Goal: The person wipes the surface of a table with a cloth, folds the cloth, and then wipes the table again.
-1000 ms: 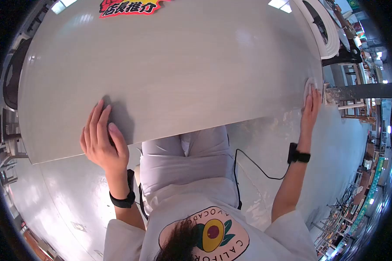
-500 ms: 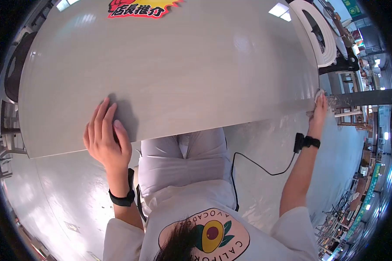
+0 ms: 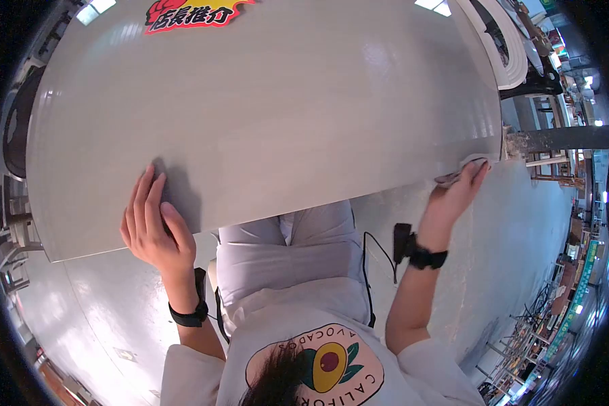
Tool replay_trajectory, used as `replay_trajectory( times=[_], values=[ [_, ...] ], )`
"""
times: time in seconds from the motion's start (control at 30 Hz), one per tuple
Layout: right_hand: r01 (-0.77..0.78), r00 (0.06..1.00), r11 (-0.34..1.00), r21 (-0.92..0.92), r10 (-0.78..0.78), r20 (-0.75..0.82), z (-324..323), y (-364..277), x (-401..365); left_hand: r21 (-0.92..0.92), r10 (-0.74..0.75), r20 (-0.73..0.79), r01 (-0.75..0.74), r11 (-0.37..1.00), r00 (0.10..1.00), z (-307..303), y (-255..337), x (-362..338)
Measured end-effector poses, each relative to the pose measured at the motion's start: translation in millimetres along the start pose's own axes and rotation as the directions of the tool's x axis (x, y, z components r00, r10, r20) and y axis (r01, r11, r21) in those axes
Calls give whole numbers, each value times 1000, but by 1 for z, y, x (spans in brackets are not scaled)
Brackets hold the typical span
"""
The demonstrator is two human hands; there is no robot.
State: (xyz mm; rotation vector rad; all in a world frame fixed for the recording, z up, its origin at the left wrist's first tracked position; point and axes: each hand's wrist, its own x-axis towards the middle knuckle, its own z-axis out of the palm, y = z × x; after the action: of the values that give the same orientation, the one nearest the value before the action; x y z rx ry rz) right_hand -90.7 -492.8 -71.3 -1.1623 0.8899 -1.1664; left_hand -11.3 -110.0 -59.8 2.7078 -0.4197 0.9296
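Firstly, cloth (image 3: 474,160): one, pale, bunched, at the near right corner of the table (image 3: 284,108), against the near edge. Visible part slants from near left to far right, roughly in line with that edge; remainder hidden by fingers, so full outline and true long axis cannot be told.

Right hand (image 3: 457,196): gripping the cloth, fingers bent over it. Cloth lies on the far side of the palm, at the fingers; palm and wrist extend nearer, beyond the table edge. Black band (image 3: 428,258) at wrist.

Left hand (image 3: 159,237): at the near edge, left part of table, well apart from the cloth. Fingers extended toward the far side, thumb spread to the right; nothing visible in its grasp. Whether the palm bears on the top cannot be told.

Governing relation: cloth and right hand together, at the corner where near edge meets right edge; most of the top extends left and far from them.

Also on the table: red-and-yellow sign (image 3: 193,16), far left. White chair (image 3: 515,68): far right, beside the table.
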Motion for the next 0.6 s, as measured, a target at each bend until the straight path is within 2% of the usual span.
replay_trajectory(
  times=[0.07, 0.13, 0.2, 0.27, 0.33, 0.47, 0.53, 0.57, 0.6],
  values=[
    [287, 957, 913, -290, -258, 135, 4, 15, -29, 0, -6, 3, 6, 1000, 1000, -1, 0, 0],
    [625, 778, 642, -445, -463, 424, 14, 20, -72, 0, -17, 6, 17, 1000, 1000, -1, 1, 0],
    [814, 557, 465, -348, -458, 693, 20, 19, -118, -6, -20, 8, 20, 1000, 1000, -1, 0, 0],
    [840, 413, 461, -284, -207, 887, 29, -8, -159, -18, -18, 6, 18, 1000, 1000, 1, -1, -1],
    [807, 262, 568, -163, -97, 960, 44, -21, -182, -21, -24, 19, 25, 999, 1000, -1, 2, 0],
    [775, 138, 631, -31, -121, 983, 66, -27, -207, -75, -36, 114, 45, 996, 993, -11, 3, 6],
    [763, 96, 646, 22, -147, 985, 71, -25, -209, -368, -132, 128, 171, 914, 983, -17, 5, 6],
    [714, 78, 699, 28, -119, 990, 71, -27, -207, -503, -175, 148, 226, 834, 973, -22, 8, 5],
    [663, 60, 748, 30, -93, 994, 70, -29, -203, -517, -104, 175, 181, 837, 979, -27, 14, 4]
  ],
)
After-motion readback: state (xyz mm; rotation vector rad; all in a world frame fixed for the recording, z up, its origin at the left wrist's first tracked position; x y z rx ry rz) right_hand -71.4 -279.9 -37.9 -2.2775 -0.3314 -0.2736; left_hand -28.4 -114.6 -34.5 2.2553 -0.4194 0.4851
